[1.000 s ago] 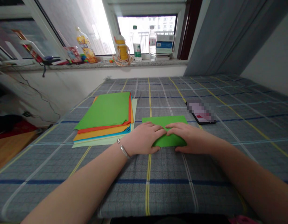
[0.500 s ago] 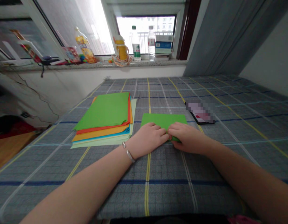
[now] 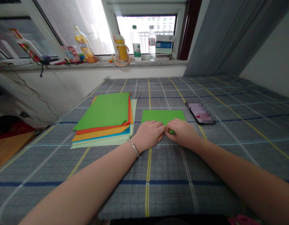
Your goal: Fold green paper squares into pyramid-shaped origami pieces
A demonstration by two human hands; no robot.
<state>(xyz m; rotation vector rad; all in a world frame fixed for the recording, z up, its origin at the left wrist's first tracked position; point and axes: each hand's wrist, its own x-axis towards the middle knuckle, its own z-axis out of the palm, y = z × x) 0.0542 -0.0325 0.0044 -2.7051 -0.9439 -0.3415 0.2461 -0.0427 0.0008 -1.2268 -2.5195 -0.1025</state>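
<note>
A sheet of green paper (image 3: 163, 116) lies on the plaid cloth in front of me, its near edge under both hands. My left hand (image 3: 151, 132) is closed at that edge, fingers curled and pressed together on the paper. Right beside it, my right hand (image 3: 180, 131) pinches the same edge, and a bit of green shows below its fingers. The fingertips of both hands meet near the middle of the edge, so the exact shape of the paper there is hidden. A silver bangle circles my left wrist.
To the left lies a stack of coloured paper (image 3: 104, 109), green on top, with red, orange, blue and pale green below. A phone (image 3: 200, 113) rests on the right. Bottles (image 3: 136, 43) and boxes (image 3: 164, 45) stand on the windowsill behind the plaid-covered surface (image 3: 125, 193).
Both hands have moved a little away from me, and the green paper has shifted slightly the same way. The stack and the phone stay put.
</note>
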